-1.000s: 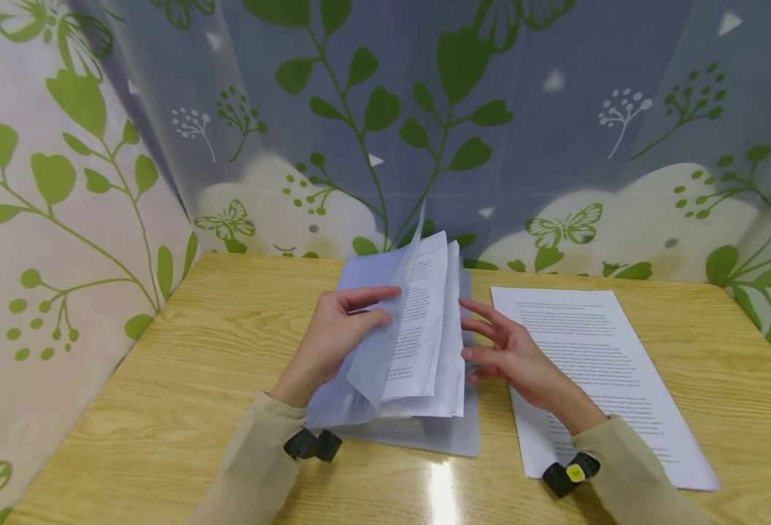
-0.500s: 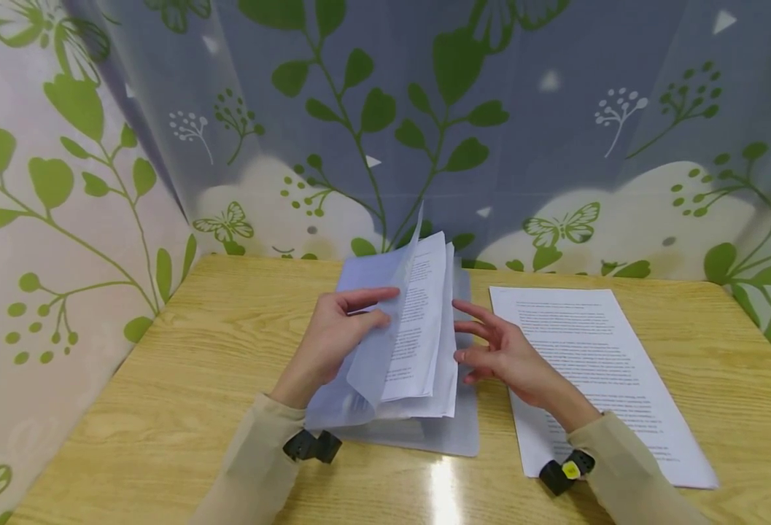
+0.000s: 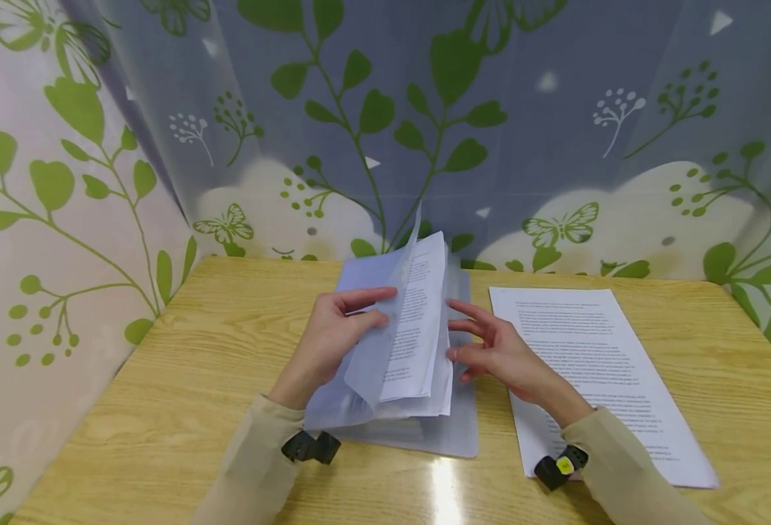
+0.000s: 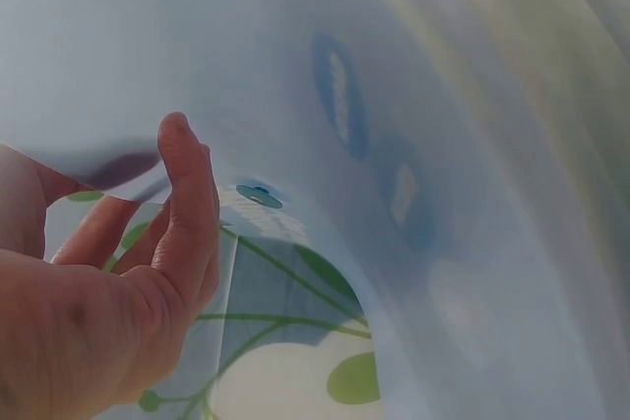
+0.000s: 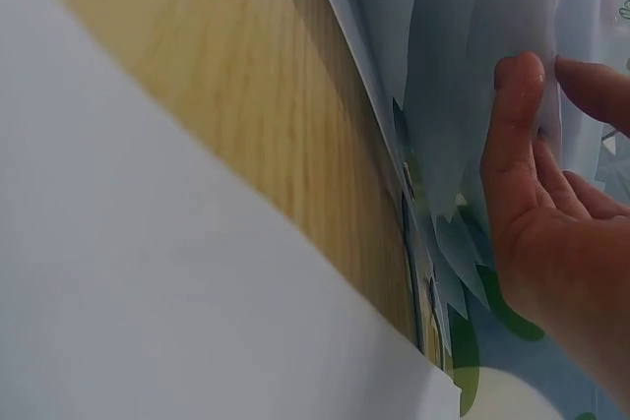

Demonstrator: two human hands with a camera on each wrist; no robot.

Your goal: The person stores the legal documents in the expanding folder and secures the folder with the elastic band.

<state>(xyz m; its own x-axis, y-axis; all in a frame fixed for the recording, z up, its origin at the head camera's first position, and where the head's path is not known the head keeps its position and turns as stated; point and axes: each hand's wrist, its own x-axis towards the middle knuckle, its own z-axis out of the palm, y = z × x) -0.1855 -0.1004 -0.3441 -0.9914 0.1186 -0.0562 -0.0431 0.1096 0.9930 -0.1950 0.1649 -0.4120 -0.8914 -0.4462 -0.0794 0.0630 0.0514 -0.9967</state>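
Note:
A translucent plastic document folder (image 3: pixel 418 434) lies on the table, opened like a book, with printed sheets (image 3: pixel 421 328) standing tilted inside. My left hand (image 3: pixel 332 339) pinches the raised translucent cover (image 3: pixel 375 364) between thumb and fingers. In the left wrist view, that bluish cover (image 4: pixel 266 76) bends over past the left hand (image 4: pixel 138 282). My right hand (image 3: pixel 503 357) is at the right edge of the inserted sheets. In the right wrist view, the right hand (image 5: pixel 551 194) has its thumb and fingertips on either side of the sheets' edge (image 5: pixel 522 7).
To the right, a stack of printed paper (image 3: pixel 575 350) lies flat on the wooden table (image 3: pixel 188 408), partly under the right forearm. A leaf-patterned curtain (image 3: pixel 385 131) hangs along the back and sides. Both wrists carry black camera units.
My right hand has moved slightly left, and the rear sheets have shifted left with it, deeper into the folder. The left hand stays on the raised cover.

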